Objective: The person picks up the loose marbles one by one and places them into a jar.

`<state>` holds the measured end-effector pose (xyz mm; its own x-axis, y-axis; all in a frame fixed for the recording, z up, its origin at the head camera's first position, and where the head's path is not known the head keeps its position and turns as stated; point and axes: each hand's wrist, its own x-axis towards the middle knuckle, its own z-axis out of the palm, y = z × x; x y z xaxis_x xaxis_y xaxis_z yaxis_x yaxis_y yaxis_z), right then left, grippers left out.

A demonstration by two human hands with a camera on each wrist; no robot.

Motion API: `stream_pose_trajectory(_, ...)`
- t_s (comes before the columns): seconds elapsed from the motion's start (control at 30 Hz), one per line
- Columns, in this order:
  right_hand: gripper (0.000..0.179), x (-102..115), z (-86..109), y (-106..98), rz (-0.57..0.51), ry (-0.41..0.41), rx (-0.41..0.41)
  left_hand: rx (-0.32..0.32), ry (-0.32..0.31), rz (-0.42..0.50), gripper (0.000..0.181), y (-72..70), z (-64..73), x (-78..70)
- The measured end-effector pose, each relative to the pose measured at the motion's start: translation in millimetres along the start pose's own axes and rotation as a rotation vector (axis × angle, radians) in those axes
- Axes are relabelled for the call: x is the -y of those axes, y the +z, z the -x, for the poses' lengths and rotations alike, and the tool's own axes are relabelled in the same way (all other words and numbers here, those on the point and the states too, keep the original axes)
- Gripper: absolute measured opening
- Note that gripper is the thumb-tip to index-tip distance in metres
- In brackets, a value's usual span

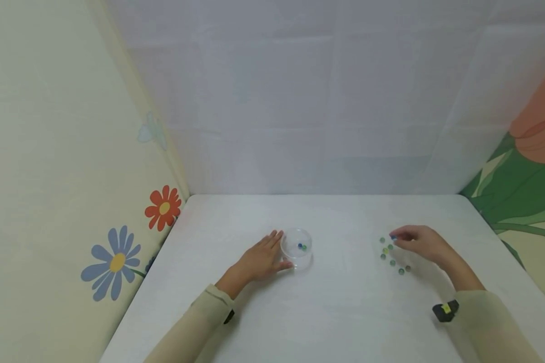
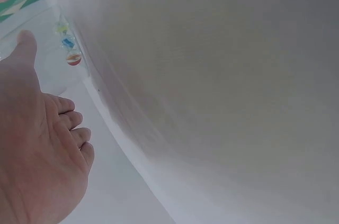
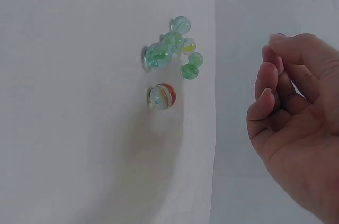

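A clear round container [image 1: 295, 234] stands near the middle of the white table, with a blue marble [image 1: 300, 245] and a green marble [image 1: 304, 248] inside. My left hand [image 1: 262, 258] rests against its left side, fingers straight and thumb spread along the near side. To the right, my right hand [image 1: 423, 244] pinches a blue marble [image 1: 393, 237] between thumb and fingertips, just above the table. In the right wrist view the fingers mostly hide that marble. Several loose glass marbles lie beside and below this hand, among them a yellow one [image 1: 385, 250] and a red-striped one [image 3: 162, 96].
The white tabletop [image 1: 336, 297] runs back to a pale cloth wall [image 1: 300, 101]. Flower-printed panels stand along the left [image 1: 36, 151] and right [image 1: 540, 217] edges. A dark band [image 1: 445, 311] sits at the right wrist.
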<state>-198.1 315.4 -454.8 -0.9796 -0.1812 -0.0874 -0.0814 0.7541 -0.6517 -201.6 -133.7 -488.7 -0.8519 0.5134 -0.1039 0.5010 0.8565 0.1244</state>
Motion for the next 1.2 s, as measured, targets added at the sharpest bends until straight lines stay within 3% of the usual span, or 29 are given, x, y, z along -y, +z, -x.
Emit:
stream_pose_trajectory(0.8,0.03,39,-4.0,4,-0.075,-0.116,0.019,-0.007,0.017,-0.017,0.095,-3.5,1.4,-2.7)
stream_pose_trajectory(1.2,0.034,54,-9.9,10,-0.153,-0.134,0.059,-0.001,0.011,-0.016,0.096,-2.1,2.1,-2.0)
